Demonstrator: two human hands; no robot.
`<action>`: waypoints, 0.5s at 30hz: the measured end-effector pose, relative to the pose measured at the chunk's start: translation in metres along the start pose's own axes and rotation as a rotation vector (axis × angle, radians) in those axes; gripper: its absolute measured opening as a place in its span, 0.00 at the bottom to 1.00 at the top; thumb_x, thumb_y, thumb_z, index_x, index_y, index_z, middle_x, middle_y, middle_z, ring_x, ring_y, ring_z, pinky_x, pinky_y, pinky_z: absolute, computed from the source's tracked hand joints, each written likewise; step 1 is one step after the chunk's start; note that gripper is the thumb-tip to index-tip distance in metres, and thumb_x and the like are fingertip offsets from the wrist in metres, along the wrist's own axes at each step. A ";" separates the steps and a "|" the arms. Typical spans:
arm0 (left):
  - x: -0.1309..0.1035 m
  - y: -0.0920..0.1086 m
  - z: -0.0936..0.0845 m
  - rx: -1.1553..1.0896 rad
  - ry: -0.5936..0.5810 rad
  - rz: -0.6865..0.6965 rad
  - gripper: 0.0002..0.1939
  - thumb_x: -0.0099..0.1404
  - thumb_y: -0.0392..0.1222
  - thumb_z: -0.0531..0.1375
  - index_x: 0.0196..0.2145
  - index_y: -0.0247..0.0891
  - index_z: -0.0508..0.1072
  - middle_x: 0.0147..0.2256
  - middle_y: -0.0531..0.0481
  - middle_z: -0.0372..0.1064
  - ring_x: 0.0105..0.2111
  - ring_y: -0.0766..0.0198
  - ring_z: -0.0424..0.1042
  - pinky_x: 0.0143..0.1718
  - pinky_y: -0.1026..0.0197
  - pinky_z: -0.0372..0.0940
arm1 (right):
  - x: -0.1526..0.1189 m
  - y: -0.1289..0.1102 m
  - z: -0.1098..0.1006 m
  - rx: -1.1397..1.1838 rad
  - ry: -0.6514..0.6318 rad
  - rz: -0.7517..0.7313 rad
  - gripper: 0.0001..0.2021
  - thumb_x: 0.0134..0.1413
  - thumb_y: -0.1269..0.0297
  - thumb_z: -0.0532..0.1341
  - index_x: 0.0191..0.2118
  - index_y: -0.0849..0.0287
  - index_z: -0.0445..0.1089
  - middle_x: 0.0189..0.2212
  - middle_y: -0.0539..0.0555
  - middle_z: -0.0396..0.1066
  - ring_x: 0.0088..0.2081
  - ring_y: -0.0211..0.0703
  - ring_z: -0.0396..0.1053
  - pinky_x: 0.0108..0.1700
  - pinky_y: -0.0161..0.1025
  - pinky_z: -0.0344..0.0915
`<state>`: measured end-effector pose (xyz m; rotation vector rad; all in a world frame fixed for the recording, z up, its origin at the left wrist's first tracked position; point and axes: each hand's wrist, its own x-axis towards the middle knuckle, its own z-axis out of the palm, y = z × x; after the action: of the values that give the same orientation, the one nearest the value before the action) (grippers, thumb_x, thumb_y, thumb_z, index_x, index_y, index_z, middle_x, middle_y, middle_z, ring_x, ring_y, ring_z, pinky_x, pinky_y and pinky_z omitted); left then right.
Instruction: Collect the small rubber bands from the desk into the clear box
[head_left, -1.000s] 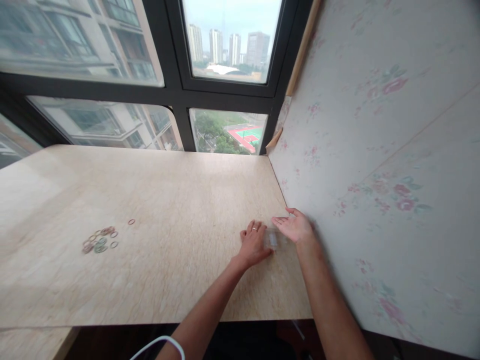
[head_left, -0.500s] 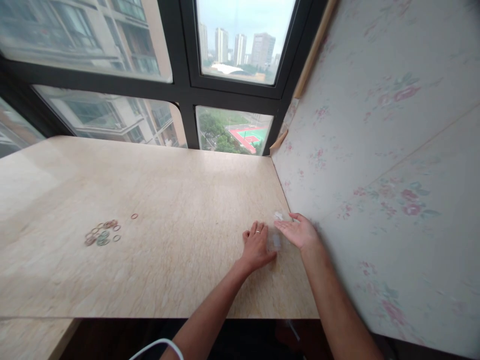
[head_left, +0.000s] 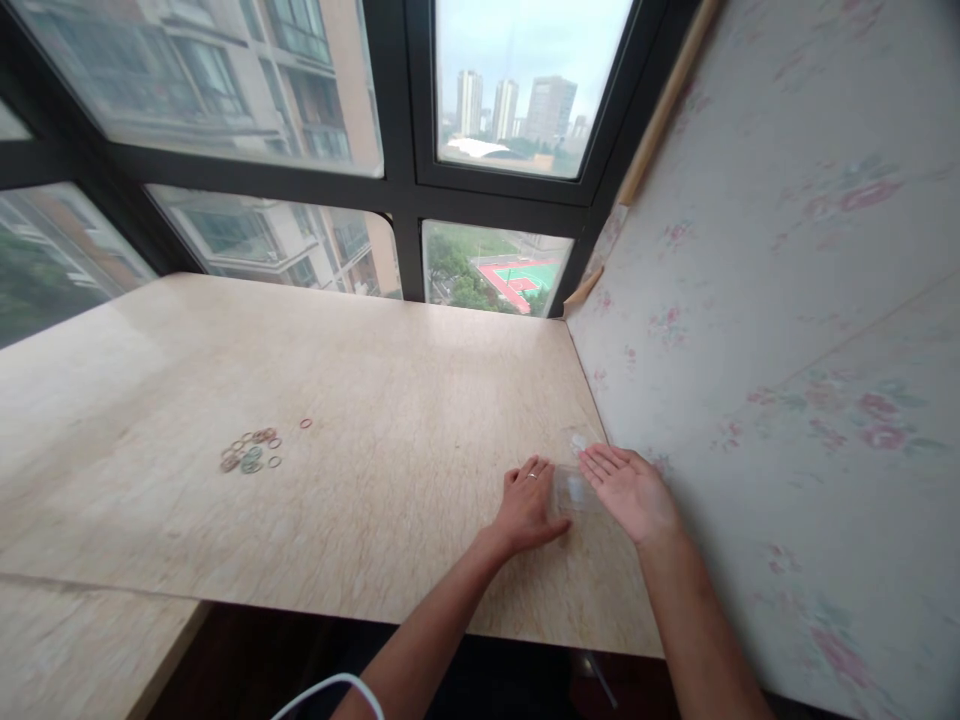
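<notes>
A clear plastic box point(head_left: 573, 490) rests on the pale stone-patterned counter, close to the wall. My left hand point(head_left: 527, 505), a ring on one finger, grips its left side, with the fingers at the far corner and the thumb at the near one. To the right, my right hand point(head_left: 626, 488) is turned palm up with its fingers stretched out. Its fingertips reach over the box's right edge, and nothing lies on the palm. Just beyond the box is a clear piece with a whitish patch point(head_left: 577, 441), perhaps a lid, partly covered by my right fingers.
Several thin rings point(head_left: 251, 451) in brown, reddish and green lie in a loose group on the left of the counter point(head_left: 390, 430). One red ring point(head_left: 306, 423) lies apart. A flowered wall point(head_left: 750, 330) bounds the right, and dark-framed windows point(head_left: 409, 190) stand behind.
The view has swung left, so everything sits further right. My right palm has turned more upward and its fingers have come nearer the box. My left hand remains at the box's left side.
</notes>
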<state>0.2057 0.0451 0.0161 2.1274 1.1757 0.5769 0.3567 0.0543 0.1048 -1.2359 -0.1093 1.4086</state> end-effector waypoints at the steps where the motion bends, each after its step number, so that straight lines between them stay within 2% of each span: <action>1: -0.004 -0.003 -0.003 -0.034 0.005 0.023 0.41 0.53 0.50 0.64 0.61 0.35 0.55 0.61 0.35 0.56 0.63 0.46 0.49 0.60 0.42 0.48 | -0.005 0.003 -0.003 0.001 -0.055 -0.025 0.16 0.56 0.71 0.54 0.50 0.65 0.68 0.57 0.65 0.64 0.58 0.48 0.64 0.57 0.42 0.64; 5: -0.026 -0.019 -0.021 -0.185 0.027 0.046 0.36 0.58 0.47 0.62 0.61 0.36 0.56 0.60 0.37 0.57 0.61 0.50 0.55 0.61 0.46 0.53 | -0.026 0.026 -0.014 -0.079 -0.336 -0.031 0.14 0.54 0.64 0.63 0.45 0.64 0.73 0.51 0.63 0.71 0.53 0.50 0.69 0.52 0.42 0.70; 7: -0.039 -0.031 -0.035 -0.242 0.066 0.003 0.33 0.59 0.47 0.61 0.60 0.37 0.58 0.59 0.37 0.59 0.58 0.52 0.61 0.58 0.48 0.58 | -0.034 0.043 -0.018 -0.179 -0.396 0.015 0.18 0.48 0.58 0.68 0.43 0.63 0.74 0.47 0.62 0.74 0.48 0.50 0.73 0.45 0.40 0.73; 10: -0.061 -0.057 -0.061 -0.281 0.173 -0.057 0.27 0.61 0.46 0.60 0.56 0.39 0.62 0.55 0.40 0.64 0.50 0.56 0.69 0.50 0.52 0.66 | -0.042 0.073 -0.024 -0.367 -0.434 0.071 0.24 0.41 0.48 0.71 0.38 0.64 0.76 0.37 0.62 0.78 0.36 0.47 0.77 0.32 0.35 0.72; 12: -0.079 -0.080 -0.085 -0.207 0.272 -0.086 0.23 0.62 0.44 0.58 0.54 0.40 0.65 0.52 0.42 0.67 0.48 0.57 0.70 0.49 0.53 0.67 | -0.044 0.093 -0.028 -0.520 -0.429 0.086 0.26 0.38 0.42 0.69 0.30 0.65 0.74 0.25 0.60 0.77 0.24 0.43 0.74 0.19 0.30 0.65; 13: -0.089 -0.094 -0.099 -0.112 0.330 -0.116 0.22 0.62 0.43 0.58 0.54 0.40 0.65 0.52 0.43 0.67 0.50 0.57 0.69 0.52 0.51 0.64 | -0.044 0.101 -0.031 -0.600 -0.407 0.083 0.28 0.38 0.38 0.68 0.25 0.64 0.72 0.19 0.57 0.74 0.17 0.39 0.70 0.14 0.28 0.58; 15: -0.114 -0.123 -0.133 0.121 0.426 -0.182 0.22 0.63 0.42 0.56 0.54 0.38 0.64 0.54 0.41 0.65 0.55 0.55 0.64 0.57 0.49 0.59 | -0.044 0.115 -0.037 -0.724 -0.350 0.041 0.30 0.39 0.34 0.64 0.17 0.62 0.64 0.09 0.49 0.63 0.09 0.30 0.56 0.10 0.26 0.45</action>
<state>-0.0081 0.0386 0.0150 2.0218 1.6530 0.9251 0.2947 -0.0345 0.0357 -1.5502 -0.9031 1.6753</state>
